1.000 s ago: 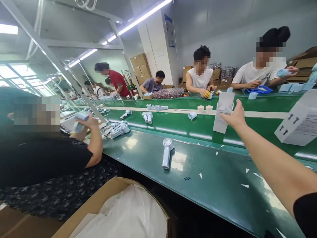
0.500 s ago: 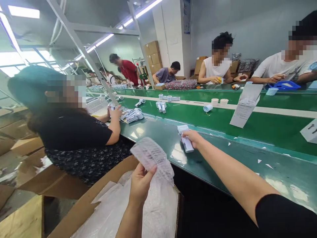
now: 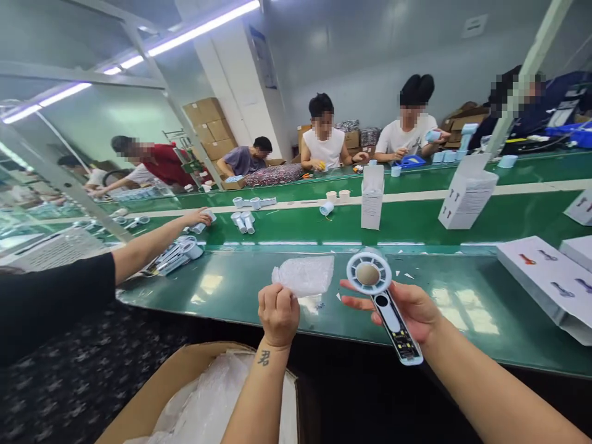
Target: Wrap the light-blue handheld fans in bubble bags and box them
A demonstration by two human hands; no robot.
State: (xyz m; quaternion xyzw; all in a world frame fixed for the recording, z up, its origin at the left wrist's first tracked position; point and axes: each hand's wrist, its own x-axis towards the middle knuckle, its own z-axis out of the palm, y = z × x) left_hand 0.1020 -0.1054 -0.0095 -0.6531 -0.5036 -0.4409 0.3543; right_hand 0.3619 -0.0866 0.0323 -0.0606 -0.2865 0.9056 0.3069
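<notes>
My left hand (image 3: 279, 313) is closed on the near edge of a clear bubble-wrap bag (image 3: 305, 275), held over the green bench top (image 3: 240, 283). To its right my right hand (image 3: 411, 308) grips a handheld fan (image 3: 388, 314). The fan's round slotted head is up and its handle slants down toward me. Along the handle an open section shows a dark circuit board. Some of my right fingers stretch out behind the fan. Bag and fan are apart. Below my left forearm a cardboard box (image 3: 194, 345) holds more of the clear bags.
White printed cartons (image 3: 546, 277) lie at the right; two stand on the green conveyor (image 3: 411, 216). Fan parts (image 3: 243, 222) lie on the conveyor. At the left a co-worker's arm (image 3: 152, 243) reaches over a pile of fans (image 3: 178, 256). Other people work along the far side.
My right hand has lifted the fan from the bench and turned its head toward me. My left hand has brought the bag over the bench. The view has swung right; the neighbour's arm now reaches forward.
</notes>
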